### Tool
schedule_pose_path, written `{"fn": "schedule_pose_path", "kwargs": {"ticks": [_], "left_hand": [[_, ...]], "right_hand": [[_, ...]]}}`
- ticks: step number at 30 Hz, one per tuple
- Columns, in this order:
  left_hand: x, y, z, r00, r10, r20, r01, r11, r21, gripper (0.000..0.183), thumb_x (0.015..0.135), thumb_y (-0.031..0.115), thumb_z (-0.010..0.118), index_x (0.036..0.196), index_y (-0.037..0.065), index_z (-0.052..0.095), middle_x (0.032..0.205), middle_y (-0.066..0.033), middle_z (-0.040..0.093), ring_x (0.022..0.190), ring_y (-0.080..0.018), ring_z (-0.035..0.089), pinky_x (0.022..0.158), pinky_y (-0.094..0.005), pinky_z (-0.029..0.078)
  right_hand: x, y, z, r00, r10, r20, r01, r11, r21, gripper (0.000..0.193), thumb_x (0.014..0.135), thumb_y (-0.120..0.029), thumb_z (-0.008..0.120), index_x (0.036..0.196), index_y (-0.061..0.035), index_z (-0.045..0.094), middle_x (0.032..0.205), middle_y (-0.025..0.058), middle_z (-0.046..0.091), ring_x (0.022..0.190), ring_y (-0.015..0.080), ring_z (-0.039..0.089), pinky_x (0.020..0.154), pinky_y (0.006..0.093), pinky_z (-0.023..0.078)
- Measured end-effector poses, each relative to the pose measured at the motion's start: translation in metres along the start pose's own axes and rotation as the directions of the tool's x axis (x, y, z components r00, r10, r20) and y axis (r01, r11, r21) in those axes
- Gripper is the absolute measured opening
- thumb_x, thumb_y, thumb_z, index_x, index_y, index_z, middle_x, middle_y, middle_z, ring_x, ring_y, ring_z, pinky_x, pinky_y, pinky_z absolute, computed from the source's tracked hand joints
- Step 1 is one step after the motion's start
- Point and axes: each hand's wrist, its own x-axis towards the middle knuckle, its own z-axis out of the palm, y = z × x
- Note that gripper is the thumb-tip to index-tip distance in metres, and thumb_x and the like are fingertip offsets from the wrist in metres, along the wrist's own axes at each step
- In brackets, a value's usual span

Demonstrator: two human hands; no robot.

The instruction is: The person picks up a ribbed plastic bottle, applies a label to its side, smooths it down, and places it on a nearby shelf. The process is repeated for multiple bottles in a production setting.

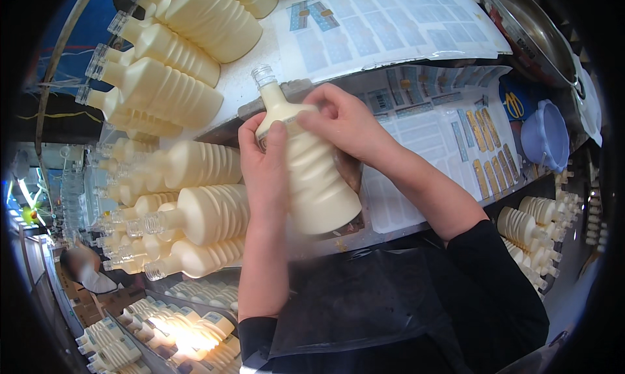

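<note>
A cream-coloured bottle (322, 201) with a ribbed body and a clear threaded neck leans in front of me, its neck pointing away and slightly left. My left hand (263, 156) grips its left side, thumb on the front of the shoulder. Curled over the right shoulder is my right hand (345, 117), its thumb pressed to the bottle's front. Between the two thumbs a narrow greyish label strip (291, 121) shows on the shoulder; its ends are partly covered by my fingers. Under the bottle is a brown block or rest (355, 227), mostly hidden.
Stacked cream bottles (211, 214) lie at the left, more (172, 91) beyond them. Label sheets (371, 29) cover the work surface; another sheet (436, 126), partly peeled, lies right. A blue-purple bucket (545, 136) and metal pan (530, 29) stand right. Another person (91, 270) is far left.
</note>
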Motion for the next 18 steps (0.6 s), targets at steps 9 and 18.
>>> {"fn": "schedule_pose_path", "kwargs": {"ticks": [9,18], "left_hand": [[0.0003,-0.0014,-0.0013,1.000,0.004,0.026,-0.004,1.000,-0.012,0.034,0.106,0.024,0.059,0.132,0.004,0.050,0.116,-0.0110,0.064,0.100,-0.0137,0.062,0.086,-0.0300,0.054],[-0.0002,-0.0006,-0.0004,1.000,0.019,0.012,-0.019,1.000,0.003,0.035,0.105,0.024,0.060,0.132,0.003,0.051,0.114,-0.0108,0.065,0.098,-0.0130,0.062,0.085,-0.0292,0.053]], "right_hand": [[-0.0002,0.0006,0.0003,1.000,-0.010,-0.016,0.010,1.000,-0.001,0.041,0.088,-0.036,0.081,0.106,-0.0030,0.066,0.073,-0.0009,0.058,0.065,0.0073,0.052,0.060,0.0271,0.044],[0.0005,0.0023,0.0010,1.000,-0.011,-0.010,0.011,1.000,0.010,0.041,0.087,-0.035,0.082,0.106,-0.0022,0.067,0.074,-0.0008,0.059,0.067,0.0073,0.053,0.060,0.0268,0.045]]}}
